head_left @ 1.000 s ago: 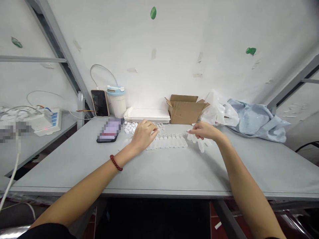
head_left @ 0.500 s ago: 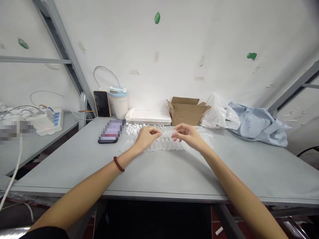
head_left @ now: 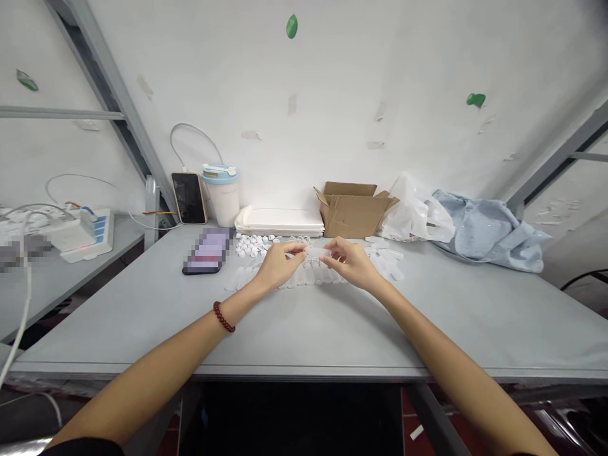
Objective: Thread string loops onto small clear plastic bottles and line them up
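Note:
A small translucent plastic piece (head_left: 315, 252) spans the gap between my two hands, above the table. My left hand (head_left: 281, 264) pinches its left end between thumb and fingertips. At the other end, my right hand (head_left: 352, 265) also has thumb and fingers closed on it; the exact contact is partly hidden. Under and in front of the hands lies a row of similar translucent pieces (head_left: 316, 277). Small white caps (head_left: 255, 244) are heaped beyond my left hand. More loose translucent pieces (head_left: 389, 261) lie right of my right hand.
Along the wall stand an upright phone (head_left: 189, 197), a lidded cup (head_left: 222, 196), a stack of white sheets (head_left: 282, 221), an open cardboard box (head_left: 354, 212), a white plastic bag (head_left: 413, 212) and blue cloth (head_left: 489, 231). Another phone (head_left: 208, 251) lies flat at left.
My right hand has moved left, closer to my left hand, and its fingers have come together at the translucent piece. The view has shifted slightly.

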Demonstrator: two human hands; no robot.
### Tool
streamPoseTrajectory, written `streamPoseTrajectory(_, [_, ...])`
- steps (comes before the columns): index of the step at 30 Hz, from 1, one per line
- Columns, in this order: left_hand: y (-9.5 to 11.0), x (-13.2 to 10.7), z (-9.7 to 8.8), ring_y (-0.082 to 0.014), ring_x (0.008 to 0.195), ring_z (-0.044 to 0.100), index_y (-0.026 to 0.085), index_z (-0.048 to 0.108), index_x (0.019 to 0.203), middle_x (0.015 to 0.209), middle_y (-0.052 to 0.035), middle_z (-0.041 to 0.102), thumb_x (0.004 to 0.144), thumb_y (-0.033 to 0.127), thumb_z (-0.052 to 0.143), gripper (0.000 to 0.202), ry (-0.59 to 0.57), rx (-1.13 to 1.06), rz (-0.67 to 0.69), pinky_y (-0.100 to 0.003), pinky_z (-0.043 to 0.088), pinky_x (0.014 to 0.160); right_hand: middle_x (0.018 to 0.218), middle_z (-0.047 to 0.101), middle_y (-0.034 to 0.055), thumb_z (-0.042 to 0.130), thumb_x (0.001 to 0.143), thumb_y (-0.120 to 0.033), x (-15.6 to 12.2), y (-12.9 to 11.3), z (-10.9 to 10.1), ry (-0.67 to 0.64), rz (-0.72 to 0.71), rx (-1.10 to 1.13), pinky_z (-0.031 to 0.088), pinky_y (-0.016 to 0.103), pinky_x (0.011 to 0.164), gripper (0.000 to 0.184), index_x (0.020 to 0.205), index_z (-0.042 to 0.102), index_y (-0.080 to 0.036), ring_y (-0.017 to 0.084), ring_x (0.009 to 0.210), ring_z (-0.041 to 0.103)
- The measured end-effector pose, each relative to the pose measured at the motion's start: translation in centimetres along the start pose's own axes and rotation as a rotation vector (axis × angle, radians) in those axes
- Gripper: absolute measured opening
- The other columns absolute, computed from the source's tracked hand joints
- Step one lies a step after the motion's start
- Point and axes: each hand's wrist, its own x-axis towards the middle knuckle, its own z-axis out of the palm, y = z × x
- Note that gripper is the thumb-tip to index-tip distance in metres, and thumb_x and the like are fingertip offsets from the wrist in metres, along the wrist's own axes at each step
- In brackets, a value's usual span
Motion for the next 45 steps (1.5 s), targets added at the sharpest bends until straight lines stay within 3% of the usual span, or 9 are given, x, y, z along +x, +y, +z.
streamPoseTrajectory(3, [0.0, -0.1, 0.0, -0.0201, 0.091, 0.062, 0.015, 0.072, 0.091, 0.095, -0.005, 0.071, 0.078, 0.03, 0.056, 0.025, 0.011, -0.092, -0.038, -0.029, 0.047, 0.079, 0.081, 0.067, 0.0057, 0.054, 0.083, -0.034, 0.0, 0.3, 0.4, 0.048, -0.059, -0.222, 0.041, 0.025, 0.06, 0.018, 0.093, 0.051, -0.019, 0.017, 0.068, 0.062])
streamPoseTrajectory(7, [-0.4, 0.0, 0.1, -0.019, 0.083, 0.062, 0.015, 0.073, 0.086, 0.085, -0.0053, 0.072, 0.073, 0.035, 0.064, 0.026, 0.022, -0.246, -0.168, -0.03, 0.048, 0.075, 0.085, 0.068, 0.0082, 0.05, 0.086, -0.03, -0.2, 0.2, 0.9, 0.032, -0.077, -0.499, 0.036, 0.026, 0.057, 0.018, 0.098, 0.052, -0.017, 0.02, 0.071, 0.062])
streamPoseTrajectory(12, [-0.8, 0.1, 0.2, -0.0172, 0.082, 0.06, 0.016, 0.072, 0.082, 0.084, -0.0056, 0.07, 0.064, 0.035, 0.072, 0.026, -0.01, -0.412, -0.233, -0.029, 0.045, 0.074, 0.088, 0.069, 0.0099, 0.048, 0.087, -0.028, -0.3, 0.1, 1.2, 0.07, -0.138, -0.661, 0.03, 0.026, 0.055, 0.016, 0.096, 0.054, -0.016, 0.021, 0.073, 0.062])
streamPoseTrajectory(21, [-1.1, 0.4, -0.2, -0.0131, 0.079, 0.055, 0.016, 0.072, 0.081, 0.082, -0.0044, 0.065, 0.058, 0.029, 0.079, 0.027, -0.11, -0.671, -0.339, -0.025, 0.037, 0.069, 0.08, 0.07, 0.0061, 0.054, 0.084, -0.029, -0.4, 0.7, 1.7, 0.192, -0.17, -0.483, 0.032, 0.023, 0.051, 0.014, 0.092, 0.053, -0.017, 0.016, 0.06, 0.063])
streamPoseTrajectory(26, [-1.2, 0.4, -0.3, -0.0138, 0.079, 0.054, 0.015, 0.072, 0.079, 0.086, -0.0056, 0.065, 0.059, 0.029, 0.079, 0.026, -0.13, -0.671, -0.314, -0.026, 0.036, 0.071, 0.069, 0.068, 0.0044, 0.054, 0.084, -0.03, -0.4, 0.9, 1.9, 0.209, -0.184, -0.414, 0.035, 0.023, 0.052, 0.014, 0.088, 0.053, -0.017, 0.017, 0.057, 0.062])
streamPoseTrajectory(32, [-0.5, 0.4, -0.6, -0.0125, 0.074, 0.054, 0.013, 0.071, 0.079, 0.075, -0.0036, 0.063, 0.06, 0.028, 0.078, 0.025, -0.141, -0.659, -0.31, -0.026, 0.036, 0.07, 0.059, 0.063, 0.0016, 0.05, 0.085, -0.034, -0.6, 0.8, 2.6, 0.225, -0.175, -0.391, 0.037, 0.023, 0.052, 0.018, 0.087, 0.052, -0.017, 0.016, 0.051, 0.06])
streamPoseTrajectory(41, [-0.3, -0.1, -0.2, -0.0121, 0.075, 0.055, 0.016, 0.069, 0.079, 0.08, -0.0016, 0.065, 0.065, 0.03, 0.074, 0.019, -0.167, -0.52, -0.195, -0.025, 0.04, 0.071, 0.064, 0.066, 0.0031, 0.048, 0.087, -0.031, -0.8, 0.7, 3.1, 0.2, -0.207, -0.359, 0.038, 0.022, 0.05, 0.017, 0.09, 0.052, -0.016, 0.014, 0.05, 0.059])
streamPoseTrajectory(45, [0.5, -0.4, -0.1, -0.0129, 0.071, 0.055, 0.015, 0.068, 0.074, 0.075, -0.0019, 0.065, 0.066, 0.031, 0.072, 0.018, -0.092, -0.395, -0.112, -0.025, 0.042, 0.069, 0.082, 0.068, 0.008, 0.044, 0.089, -0.03, -0.8, 0.6, 3.4, 0.277, -0.302, -0.412, 0.038, 0.022, 0.048, 0.019, 0.095, 0.054, -0.015, 0.012, 0.052, 0.059])
